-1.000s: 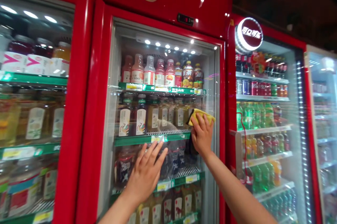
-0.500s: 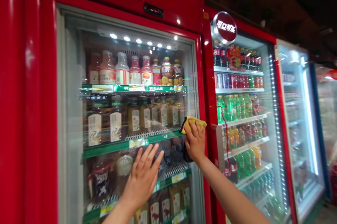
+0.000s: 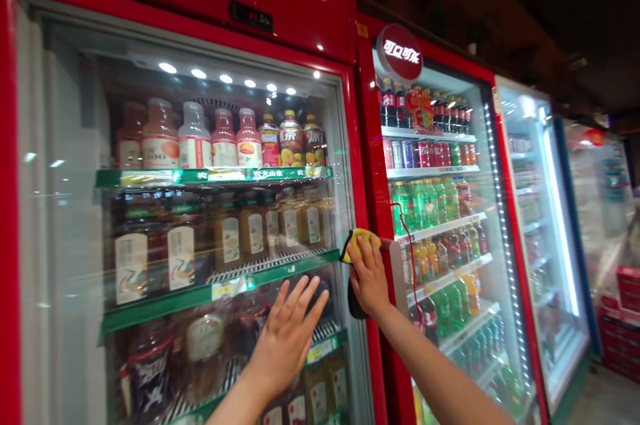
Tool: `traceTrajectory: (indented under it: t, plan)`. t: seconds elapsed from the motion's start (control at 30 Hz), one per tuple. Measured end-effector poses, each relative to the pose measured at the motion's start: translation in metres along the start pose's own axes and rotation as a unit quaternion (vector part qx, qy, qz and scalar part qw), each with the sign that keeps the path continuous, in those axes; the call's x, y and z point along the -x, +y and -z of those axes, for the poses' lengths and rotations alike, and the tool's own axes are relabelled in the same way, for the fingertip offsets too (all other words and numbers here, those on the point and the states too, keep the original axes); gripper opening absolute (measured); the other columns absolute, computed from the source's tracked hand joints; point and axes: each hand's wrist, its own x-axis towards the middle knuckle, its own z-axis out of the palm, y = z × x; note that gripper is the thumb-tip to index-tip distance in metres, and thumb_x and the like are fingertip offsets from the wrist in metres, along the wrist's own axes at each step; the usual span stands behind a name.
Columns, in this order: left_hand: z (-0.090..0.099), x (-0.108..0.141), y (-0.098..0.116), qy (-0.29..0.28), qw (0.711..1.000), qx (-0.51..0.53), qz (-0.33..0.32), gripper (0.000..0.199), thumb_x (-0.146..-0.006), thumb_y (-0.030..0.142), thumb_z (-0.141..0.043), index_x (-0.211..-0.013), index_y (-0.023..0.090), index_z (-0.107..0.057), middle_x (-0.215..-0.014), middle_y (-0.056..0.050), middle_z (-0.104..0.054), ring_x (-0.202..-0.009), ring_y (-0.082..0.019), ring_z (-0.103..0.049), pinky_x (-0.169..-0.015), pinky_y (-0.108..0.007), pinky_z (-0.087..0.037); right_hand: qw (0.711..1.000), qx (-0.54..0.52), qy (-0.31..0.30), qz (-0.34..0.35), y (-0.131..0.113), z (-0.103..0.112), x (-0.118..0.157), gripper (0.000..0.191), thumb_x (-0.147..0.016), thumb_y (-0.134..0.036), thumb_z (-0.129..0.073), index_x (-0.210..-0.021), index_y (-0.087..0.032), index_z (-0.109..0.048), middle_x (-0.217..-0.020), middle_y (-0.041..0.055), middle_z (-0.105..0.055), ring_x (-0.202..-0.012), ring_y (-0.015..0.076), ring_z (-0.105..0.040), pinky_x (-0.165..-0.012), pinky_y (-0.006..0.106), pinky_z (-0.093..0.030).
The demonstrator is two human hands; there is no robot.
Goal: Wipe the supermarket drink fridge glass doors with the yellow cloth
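Note:
My right hand presses a yellow cloth with a dark edging against the right side of the red door frame. Part of the cloth pokes out above the fingers, and a dark piece hangs below the palm. To the left, my left hand is spread with nothing in it, in front of the glass door. Whether its palm touches the glass cannot be made out. Behind the glass, bottled drinks stand on shelves with green edge strips.
A second red-framed drinks cooler stands close on the right, with a metal handle and a red cord at its near side. Further right are a lit white cooler and red boxes on the floor.
The camera view has swung right, so the coolers sit further left. My right hand and the cloth have moved right across the door's edge. My left hand has also shifted right over the glass.

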Motion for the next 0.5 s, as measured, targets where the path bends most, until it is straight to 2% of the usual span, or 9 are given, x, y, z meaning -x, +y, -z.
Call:
traceTrajectory:
  t: [0.07,0.13,0.27,0.33,0.4,0.5]
  plan:
    - [-0.001,0.002,-0.002,-0.001,1.000,0.002,-0.015,0.060,-0.091,0.030,-0.061,-0.149,0.024,-0.048,-0.158,-0.006,-0.046,-0.153,-0.025,-0.028,-0.131,-0.047,-0.008,1.000,-0.016,-0.004,0.005,0.004,-0.003,0.025,0.073,-0.090,-0.005,-0.049,-0.158,-0.029,-0.036,-0.167,0.0070,-0.030,-0.158,0.0327,-0.012,-0.120,0.062,-0.034]
    - [0.000,0.000,-0.008,0.000,1.000,0.000,-0.024,0.059,-0.091,0.029,-0.059,-0.149,0.023,-0.048,-0.158,-0.006,-0.047,-0.153,-0.025,-0.029,-0.131,-0.047,-0.009,0.999,-0.029,-0.008,0.013,0.008,-0.006,0.022,0.073,-0.091,-0.005,-0.049,-0.157,-0.032,-0.036,-0.167,0.0059,-0.030,-0.158,0.0327,-0.014,-0.120,0.063,-0.035]
    - [-0.001,-0.020,-0.018,0.008,1.000,-0.006,-0.016,0.056,-0.094,0.032,-0.056,-0.150,0.023,-0.048,-0.157,-0.005,-0.049,-0.153,-0.024,-0.030,-0.131,-0.046,-0.009,0.998,-0.051,0.023,-0.001,0.016,-0.009,-0.044,0.068,-0.094,-0.008,-0.047,-0.157,-0.032,-0.037,-0.168,0.0060,-0.028,-0.157,0.0304,-0.017,-0.122,0.062,-0.031]
    - [-0.003,-0.030,-0.019,0.010,1.000,-0.005,-0.017,0.056,-0.096,0.033,-0.054,-0.151,0.023,-0.046,-0.156,-0.003,-0.051,-0.151,-0.022,-0.032,-0.131,-0.045,-0.007,0.998,-0.056,0.039,-0.013,0.017,-0.009,-0.061,0.069,-0.094,-0.009,-0.047,-0.158,-0.032,-0.034,-0.169,0.0065,-0.026,-0.157,0.0293,-0.019,-0.123,0.060,-0.031]
    - [-0.004,-0.035,-0.019,0.008,1.000,-0.005,-0.018,0.057,-0.097,0.032,-0.052,-0.153,0.024,-0.044,-0.155,0.001,-0.052,-0.149,-0.020,-0.035,-0.131,-0.043,-0.005,0.997,-0.055,0.042,-0.019,0.014,-0.010,-0.050,0.071,-0.094,-0.008,-0.047,-0.159,-0.032,-0.033,-0.169,0.0063,-0.025,-0.157,0.0293,-0.019,-0.123,0.059,-0.032]
    - [0.000,-0.031,-0.019,0.006,1.000,-0.011,-0.020,0.058,-0.097,0.032,-0.052,-0.154,0.026,-0.043,-0.155,0.003,-0.052,-0.149,-0.018,-0.036,-0.131,-0.041,-0.006,0.998,-0.047,0.034,-0.006,0.010,-0.012,-0.007,0.072,-0.091,-0.006,-0.048,-0.157,-0.032,-0.036,-0.167,0.0061,-0.029,-0.157,0.0311,-0.018,-0.121,0.060,-0.035]
